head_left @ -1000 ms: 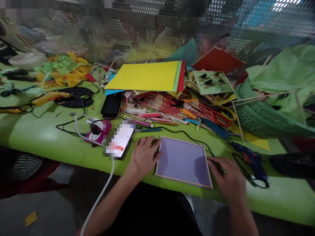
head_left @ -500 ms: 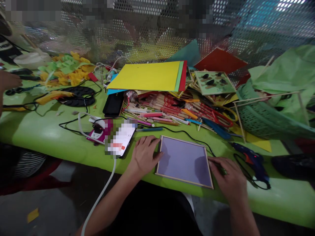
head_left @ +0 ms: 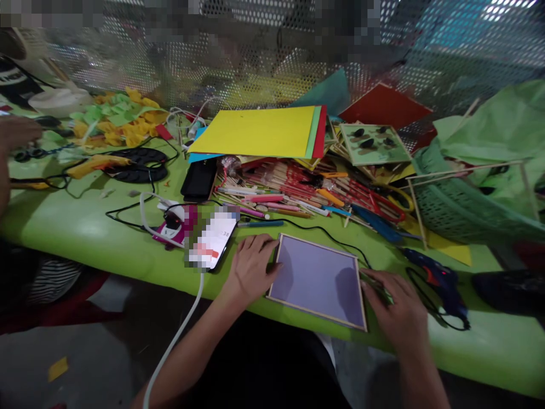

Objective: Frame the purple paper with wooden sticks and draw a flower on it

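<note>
A flat purple sheet (head_left: 317, 278) edged with thin wooden strips lies in front of me. My left hand (head_left: 252, 267) is at its left edge, with fingertips by the upper corner and the thumb lower down on the strip. At the opposite side, my right hand (head_left: 395, 301) has its fingers and thumb curled against the right strip. Both hands look closed on the frame; part of each grip is hidden. To the left of my left hand lies a lit phone (head_left: 213, 238) with a white cable. A blue glue gun (head_left: 440, 278) lies right of my right hand.
The green table (head_left: 140, 255) carries a pile of sticks and pens (head_left: 272, 199), yellow card (head_left: 255, 130), scissors (head_left: 385, 204) and a green basket (head_left: 447, 199). A purple socket block (head_left: 174, 227) sits left. Another person's hand (head_left: 19, 133) is at far left.
The frame's lower edge has shifted very slightly toward me, and both hands keep their places on it. The view has moved a little, and the other person's hand is farther into view.
</note>
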The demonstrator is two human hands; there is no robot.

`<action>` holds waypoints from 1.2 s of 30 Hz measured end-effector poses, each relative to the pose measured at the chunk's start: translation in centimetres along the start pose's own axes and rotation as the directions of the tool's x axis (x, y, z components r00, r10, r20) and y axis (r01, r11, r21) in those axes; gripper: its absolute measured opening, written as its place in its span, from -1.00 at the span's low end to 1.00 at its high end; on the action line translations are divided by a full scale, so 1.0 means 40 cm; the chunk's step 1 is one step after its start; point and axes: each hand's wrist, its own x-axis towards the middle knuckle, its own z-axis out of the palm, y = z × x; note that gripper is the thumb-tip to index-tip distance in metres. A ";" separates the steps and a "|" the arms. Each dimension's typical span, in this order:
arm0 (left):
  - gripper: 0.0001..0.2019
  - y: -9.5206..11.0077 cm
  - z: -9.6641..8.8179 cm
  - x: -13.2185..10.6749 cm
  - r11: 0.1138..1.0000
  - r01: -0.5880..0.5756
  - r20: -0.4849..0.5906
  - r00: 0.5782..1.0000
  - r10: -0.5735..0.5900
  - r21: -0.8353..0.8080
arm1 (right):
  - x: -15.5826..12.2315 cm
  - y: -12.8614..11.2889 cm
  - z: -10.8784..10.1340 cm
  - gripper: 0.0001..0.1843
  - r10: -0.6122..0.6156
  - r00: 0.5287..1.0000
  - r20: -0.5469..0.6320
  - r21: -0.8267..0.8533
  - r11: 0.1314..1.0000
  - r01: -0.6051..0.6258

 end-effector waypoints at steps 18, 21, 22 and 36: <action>-0.56 -0.012 0.006 0.010 0.994 -0.086 0.016 0.996 0.087 -0.063 | 0.010 -0.007 -0.004 -0.65 -0.057 0.996 0.073 -0.026 0.998 0.059; -0.57 -0.011 0.006 0.011 0.993 -0.096 0.022 0.995 0.098 -0.071 | 0.006 0.005 0.004 -0.70 -0.038 0.997 0.070 -0.016 0.999 0.039; -0.57 -0.011 0.005 0.012 0.992 -0.101 0.024 0.994 0.103 -0.074 | 0.006 0.008 0.007 -0.71 -0.030 0.997 0.069 -0.008 1.000 0.030; -0.54 -0.022 0.012 0.011 0.987 -0.092 0.023 0.995 0.096 -0.129 | 0.035 -0.017 -0.008 -0.74 -0.066 0.993 0.097 -0.039 0.997 0.070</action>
